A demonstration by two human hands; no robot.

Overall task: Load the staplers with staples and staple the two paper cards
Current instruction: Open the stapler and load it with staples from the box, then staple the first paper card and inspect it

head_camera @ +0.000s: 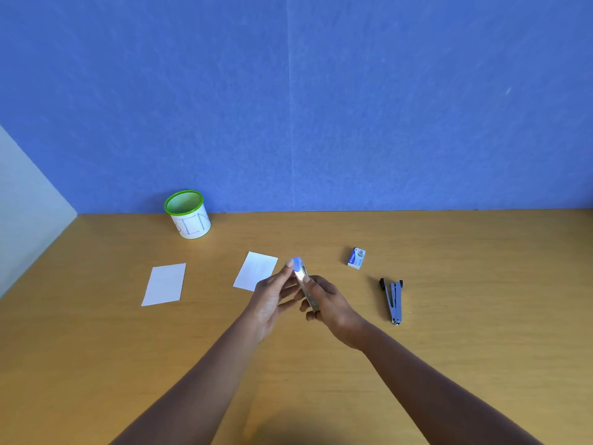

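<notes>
Above our tan wooden tabletop (481, 332), our right hand (330, 305) wraps the lower body of the small blue-and-silver metal stapler (303, 281), held tilted off the surface, while our left hand (272, 297) pinches its blue tip, both forearms reaching in from below. To load it cleanly, we'd steady the base and swing the top fully open first. Just beyond lies a white paper card (255, 270). To the right sit the small blue staple box (356, 258) and a second grey stapler (394, 300), lying open. The other white card (164, 284) lies farther left.

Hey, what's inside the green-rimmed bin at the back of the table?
Only green mesh lining shows inside the bin; its near wall hides the bottom, so contents cannot be told.
</notes>
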